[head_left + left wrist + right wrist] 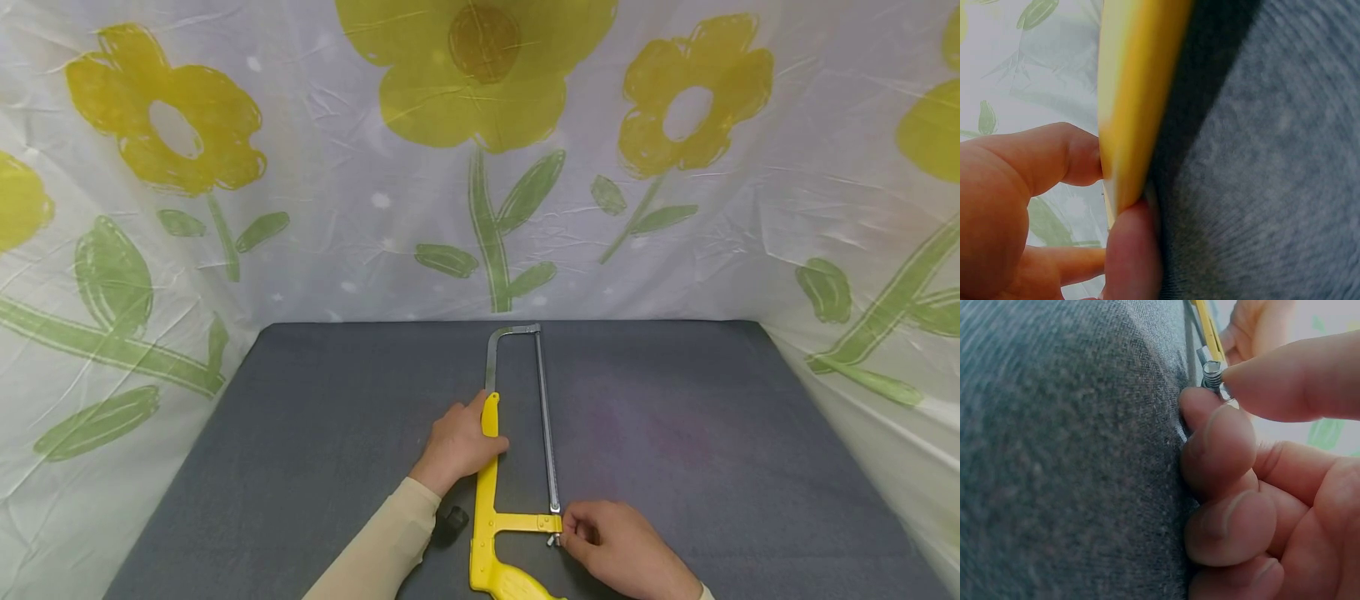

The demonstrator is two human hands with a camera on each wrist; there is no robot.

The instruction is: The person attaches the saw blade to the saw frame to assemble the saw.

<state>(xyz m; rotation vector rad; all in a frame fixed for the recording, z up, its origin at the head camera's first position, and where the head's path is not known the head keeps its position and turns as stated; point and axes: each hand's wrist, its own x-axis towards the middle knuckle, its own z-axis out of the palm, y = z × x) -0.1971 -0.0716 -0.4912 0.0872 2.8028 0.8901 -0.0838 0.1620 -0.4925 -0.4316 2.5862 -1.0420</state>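
A hacksaw (486,492) with a yellow frame and silver front arm lies on the dark grey table, its grip toward me. Its silver blade (546,417) runs along the right side. My left hand (459,442) grips the yellow frame midway along; the left wrist view has the thumb and fingers (1132,250) on either side of it. At the blade's near end, my right hand (618,542) pinches the wing nut (1225,394) on the threaded screw (1212,375) between thumb and index finger. Its other fingers are curled against the table cloth.
Dark grey cloth covers the table (315,433). A white curtain (322,208) with yellow flowers hangs behind and at both sides. A small black object (452,523) shows beside the left sleeve, partly hidden by it.
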